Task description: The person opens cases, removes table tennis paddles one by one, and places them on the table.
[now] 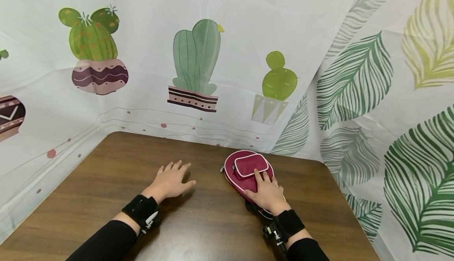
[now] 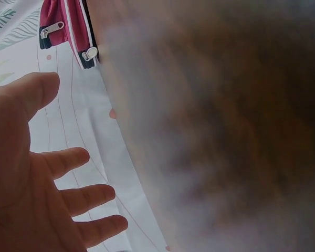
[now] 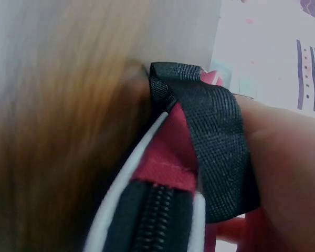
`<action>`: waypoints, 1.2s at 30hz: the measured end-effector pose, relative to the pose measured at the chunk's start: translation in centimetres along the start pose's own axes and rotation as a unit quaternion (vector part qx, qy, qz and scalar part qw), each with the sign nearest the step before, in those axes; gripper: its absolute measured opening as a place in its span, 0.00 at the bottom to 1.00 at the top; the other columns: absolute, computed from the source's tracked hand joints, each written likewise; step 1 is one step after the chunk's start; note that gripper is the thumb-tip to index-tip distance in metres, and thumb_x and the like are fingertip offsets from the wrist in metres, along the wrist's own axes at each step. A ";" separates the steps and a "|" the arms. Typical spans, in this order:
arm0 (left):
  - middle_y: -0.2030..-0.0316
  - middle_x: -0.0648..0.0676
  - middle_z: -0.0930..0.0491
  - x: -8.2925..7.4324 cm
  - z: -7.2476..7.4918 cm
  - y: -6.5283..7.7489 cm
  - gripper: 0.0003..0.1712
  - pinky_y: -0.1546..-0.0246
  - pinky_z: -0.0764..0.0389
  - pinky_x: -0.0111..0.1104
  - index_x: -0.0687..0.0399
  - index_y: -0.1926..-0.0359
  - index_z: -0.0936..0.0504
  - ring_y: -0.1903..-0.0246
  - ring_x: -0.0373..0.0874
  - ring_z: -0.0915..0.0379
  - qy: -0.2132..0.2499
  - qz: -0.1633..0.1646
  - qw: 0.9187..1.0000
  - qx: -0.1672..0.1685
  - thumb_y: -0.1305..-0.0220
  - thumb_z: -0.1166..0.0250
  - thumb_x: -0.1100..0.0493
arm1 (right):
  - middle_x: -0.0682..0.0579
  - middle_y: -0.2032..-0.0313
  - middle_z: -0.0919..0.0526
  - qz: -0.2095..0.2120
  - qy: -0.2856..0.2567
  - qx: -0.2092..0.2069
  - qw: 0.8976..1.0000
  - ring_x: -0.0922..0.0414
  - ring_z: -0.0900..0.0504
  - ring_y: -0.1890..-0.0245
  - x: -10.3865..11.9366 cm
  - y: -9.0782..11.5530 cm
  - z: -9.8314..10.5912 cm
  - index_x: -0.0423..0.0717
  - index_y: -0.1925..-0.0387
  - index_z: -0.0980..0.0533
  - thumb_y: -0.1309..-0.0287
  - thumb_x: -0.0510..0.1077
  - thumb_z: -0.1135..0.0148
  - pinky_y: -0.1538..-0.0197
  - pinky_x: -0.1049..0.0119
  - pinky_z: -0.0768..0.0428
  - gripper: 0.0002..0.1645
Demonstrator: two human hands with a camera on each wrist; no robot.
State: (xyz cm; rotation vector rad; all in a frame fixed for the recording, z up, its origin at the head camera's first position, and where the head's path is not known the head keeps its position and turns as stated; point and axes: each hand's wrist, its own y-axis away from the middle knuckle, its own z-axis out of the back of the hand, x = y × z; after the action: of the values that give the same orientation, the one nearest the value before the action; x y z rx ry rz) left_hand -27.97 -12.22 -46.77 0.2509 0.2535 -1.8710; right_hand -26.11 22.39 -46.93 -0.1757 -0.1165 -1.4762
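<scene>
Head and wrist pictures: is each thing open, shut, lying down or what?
Paddle case: lying on the wooden table
Front pocket: facing up; can't tell if zipped
Black strap: bent into a loop
Case zipper: looks closed near the strap
Left hand: fingers spread, holding nothing
Right hand: fingers spread, resting on the case
Black wristbands: fastened round both wrists
Cactus backdrop: creased

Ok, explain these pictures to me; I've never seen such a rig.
There's no machine here: a person works barehanded, filmed from the head and both wrists. The wide picture looks forward and down from the head; the two close ones come from the left and right wrists. A maroon zip-up paddle case lies on the wood-grain table. The right hand rests on it, and that wrist's picture shows its black strap and zipper up close. The left hand holds nothing.
</scene>
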 end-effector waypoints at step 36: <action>0.30 0.65 0.34 -7.2 -1.3 0.3 0.34 0.32 0.36 0.56 0.54 0.32 0.27 0.30 0.62 0.38 0.079 -0.192 0.977 0.048 0.30 0.42 0.39 | 0.36 0.42 0.22 0.136 0.014 -0.032 0.990 0.38 0.25 0.46 4.6 2.7 0.7 0.40 0.36 0.25 0.31 0.52 0.41 0.45 0.45 0.27 0.29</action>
State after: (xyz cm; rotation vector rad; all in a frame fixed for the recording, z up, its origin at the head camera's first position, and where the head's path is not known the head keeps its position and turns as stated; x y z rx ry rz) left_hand -25.45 -5.38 -45.90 0.4447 0.3388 -2.2530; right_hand -22.94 18.26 -45.54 -0.2142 -0.0218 -1.2095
